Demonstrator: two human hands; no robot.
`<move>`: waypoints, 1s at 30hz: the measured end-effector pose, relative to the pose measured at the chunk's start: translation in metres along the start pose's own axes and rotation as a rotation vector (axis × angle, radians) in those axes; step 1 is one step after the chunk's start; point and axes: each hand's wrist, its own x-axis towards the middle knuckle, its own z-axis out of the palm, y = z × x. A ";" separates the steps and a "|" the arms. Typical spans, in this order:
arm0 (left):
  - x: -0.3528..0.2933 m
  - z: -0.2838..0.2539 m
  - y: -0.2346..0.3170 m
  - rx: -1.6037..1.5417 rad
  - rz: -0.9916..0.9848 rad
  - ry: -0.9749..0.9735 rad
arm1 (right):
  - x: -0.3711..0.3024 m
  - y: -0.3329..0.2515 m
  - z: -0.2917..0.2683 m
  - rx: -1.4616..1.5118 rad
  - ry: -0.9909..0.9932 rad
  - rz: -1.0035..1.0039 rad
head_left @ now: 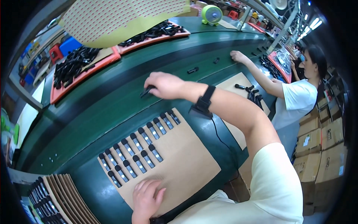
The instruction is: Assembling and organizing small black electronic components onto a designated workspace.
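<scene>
Your right hand (161, 85) pinches one black mic (146, 91) at the green belt (112, 106); whether it touches there, I cannot tell. Your left hand (146, 198), fingers loosely open, is over the board (186, 160), near two mic rows (129, 168).

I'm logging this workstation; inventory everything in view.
Flat cardboard sheet: one, brown, centre
Slim round-topped devices: about sixteen, black-grey, two rows on sheet
Long belt: one, green, beyond sheet
Shallow trays: several, orange, beyond belt, right
Heaped slim parts: many, black, in trays
Patterned paper: one, yellow-red, upper left
Round fan: one, green, far side
Stacked cardboard sheets: several, brown, lower left
Cardboard cartons: several, brown, right
Co-worker: one, white top, right
Left hand: one, bare, over sheet
Right hand: one, bare, above belt, gripping black device
</scene>
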 end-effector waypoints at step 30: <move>-0.004 0.002 0.014 -0.159 -0.050 0.404 | -0.130 -0.176 0.011 1.020 -0.415 0.102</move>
